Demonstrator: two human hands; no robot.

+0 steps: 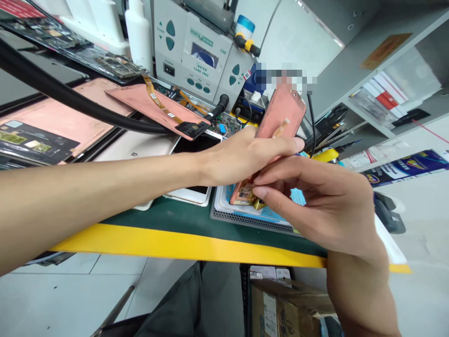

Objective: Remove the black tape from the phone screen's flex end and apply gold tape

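Note:
My left hand (pixel 242 154) is closed around a pink phone panel (pixel 285 110), held tilted above the bench with its upper end pointing away from me. A short flex cable (pixel 281 127) lies along the panel's face. At the near end of the panel, my right hand (pixel 326 201) has thumb and forefinger pinched together. A small gold-coloured strip (pixel 258 203) shows right under those fingertips, apparently gripped by them. Below both hands lies a pale tray with a perforated grey edge (pixel 252 224). The middle of the panel is covered by my left hand.
A hot-air station (pixel 196 51) stands behind, its black hose (pixel 87 110) sweeping across the left. Another pink panel (pixel 157 105), a white phone (pixel 189 195) and a white bottle (pixel 138 37) are on the left. Shelves (pixel 372 121) rise at right; a cardboard box (pixel 280 304) sits below the yellow bench edge (pixel 196 245).

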